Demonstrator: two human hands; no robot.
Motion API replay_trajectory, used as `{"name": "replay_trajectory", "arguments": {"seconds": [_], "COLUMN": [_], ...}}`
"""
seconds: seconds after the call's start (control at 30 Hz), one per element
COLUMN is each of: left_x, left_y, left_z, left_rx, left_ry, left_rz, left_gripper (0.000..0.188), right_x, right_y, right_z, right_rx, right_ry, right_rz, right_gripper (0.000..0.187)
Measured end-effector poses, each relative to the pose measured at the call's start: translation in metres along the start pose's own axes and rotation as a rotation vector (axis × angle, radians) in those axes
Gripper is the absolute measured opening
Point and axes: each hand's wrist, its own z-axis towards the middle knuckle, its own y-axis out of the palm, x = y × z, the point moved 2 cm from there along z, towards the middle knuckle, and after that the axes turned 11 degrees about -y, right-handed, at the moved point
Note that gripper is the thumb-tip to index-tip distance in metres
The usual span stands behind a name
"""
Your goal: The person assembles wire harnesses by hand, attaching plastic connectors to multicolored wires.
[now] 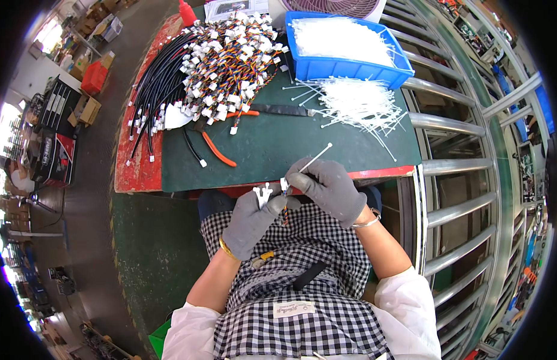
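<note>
Both my hands wear grey gloves and meet just off the table's near edge. My left hand (251, 222) is closed on a small wire harness (285, 215) of twisted coloured wires, with white connectors (262, 193) sticking up beside its thumb. My right hand (332, 192) pinches a white cable tie (317, 156) next to the harness; its free end points up and right. Whether the tie loops round the wires is hidden by the fingers. Beyond them lie an orange-handled hand tool (218, 150) and a loose heap of white cable ties (359, 105).
A big pile of wire harnesses (236, 72) and black cables (161, 75) covers the table's far left. At the far right stands a blue bin (350, 75) of cable ties. Behind are a fan (332, 6) and a red bottle (186, 13). A roller conveyor (458, 168) runs along the right.
</note>
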Motion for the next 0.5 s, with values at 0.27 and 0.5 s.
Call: {"name": "replay_trajectory", "arguments": {"seconds": [0.27,0.5], "left_x": [-0.003,0.007], "left_y": [-0.002,-0.008], "left_z": [-0.006,-0.004], "left_rx": [0.053,0.078], "left_ry": [0.02,-0.204], "left_rz": [0.001,-0.118], "left_gripper": [0.029,0.031], "right_x": [0.001,0.006], "right_y": [0.009,0.007], "right_z": [-0.004,0.003], "right_rx": [0.003,-0.047], "right_ry": [-0.049,-0.127], "right_rz": [-0.054,-0.146], "right_gripper": [0.022,0.019]}}
